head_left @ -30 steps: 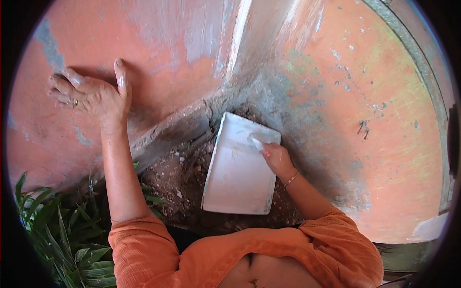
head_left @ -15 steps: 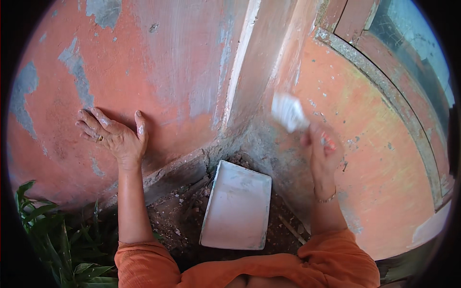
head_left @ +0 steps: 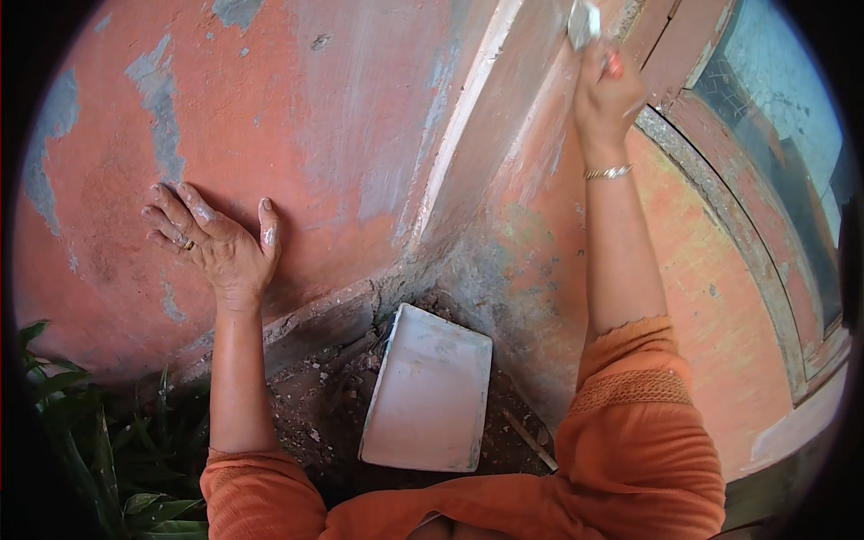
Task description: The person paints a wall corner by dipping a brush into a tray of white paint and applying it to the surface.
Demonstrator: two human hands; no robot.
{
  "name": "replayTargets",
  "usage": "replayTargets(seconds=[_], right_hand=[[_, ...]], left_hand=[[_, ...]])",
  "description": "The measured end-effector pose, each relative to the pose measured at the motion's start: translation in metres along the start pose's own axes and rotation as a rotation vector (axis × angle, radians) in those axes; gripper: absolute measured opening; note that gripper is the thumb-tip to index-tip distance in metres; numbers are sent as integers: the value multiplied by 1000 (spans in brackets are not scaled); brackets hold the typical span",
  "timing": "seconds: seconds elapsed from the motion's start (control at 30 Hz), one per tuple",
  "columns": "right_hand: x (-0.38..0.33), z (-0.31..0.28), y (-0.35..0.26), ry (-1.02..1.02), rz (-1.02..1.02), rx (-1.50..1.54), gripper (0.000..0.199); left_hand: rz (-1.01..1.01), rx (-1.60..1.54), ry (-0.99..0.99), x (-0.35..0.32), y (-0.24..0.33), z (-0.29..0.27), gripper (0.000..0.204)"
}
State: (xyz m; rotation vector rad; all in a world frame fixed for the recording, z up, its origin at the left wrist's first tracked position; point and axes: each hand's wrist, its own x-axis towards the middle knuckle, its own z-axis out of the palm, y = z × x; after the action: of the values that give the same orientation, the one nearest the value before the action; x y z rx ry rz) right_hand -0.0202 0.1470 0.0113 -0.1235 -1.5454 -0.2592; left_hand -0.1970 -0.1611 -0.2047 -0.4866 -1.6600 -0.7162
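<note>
The right hand point(head_left: 610, 94) is gripping the brush point(head_left: 584, 25) high near the window frame point(head_left: 729, 162); the left hand point(head_left: 223, 247), fingers spread apart, is resting against the orange wall point(head_left: 270, 117); the shallow tray point(head_left: 436, 342) is lying on the soil point(head_left: 310, 409)

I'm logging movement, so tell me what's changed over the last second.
The right grip has moved up and to the right, carrying the brush from the tray to beside the window frame; nothing was let go. The left grip stays spread against the wall, and the tray stays on the ground.
</note>
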Motion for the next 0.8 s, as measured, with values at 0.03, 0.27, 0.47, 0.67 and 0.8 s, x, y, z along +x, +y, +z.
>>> replayTargets(seconds=[0.03,0.27,0.47,0.67,0.8], right_hand=[[-21,0,-4,14,-22,-12,19],[-190,-41,-41,-420,207,-34,18],[-216,-48,-11,-659,542,-4,18],[-27,-11,17,-598,427,-142,31],[119,-16,31,-379,131,-88,36]], left_hand=[[-6,-12,-2,0,-1,0,98],[-10,0,-10,-1,-7,-3,97],[12,-31,-9,0,0,3,95],[11,-23,-13,-3,-6,-2,94],[-1,-1,-23,-5,-9,0,94]])
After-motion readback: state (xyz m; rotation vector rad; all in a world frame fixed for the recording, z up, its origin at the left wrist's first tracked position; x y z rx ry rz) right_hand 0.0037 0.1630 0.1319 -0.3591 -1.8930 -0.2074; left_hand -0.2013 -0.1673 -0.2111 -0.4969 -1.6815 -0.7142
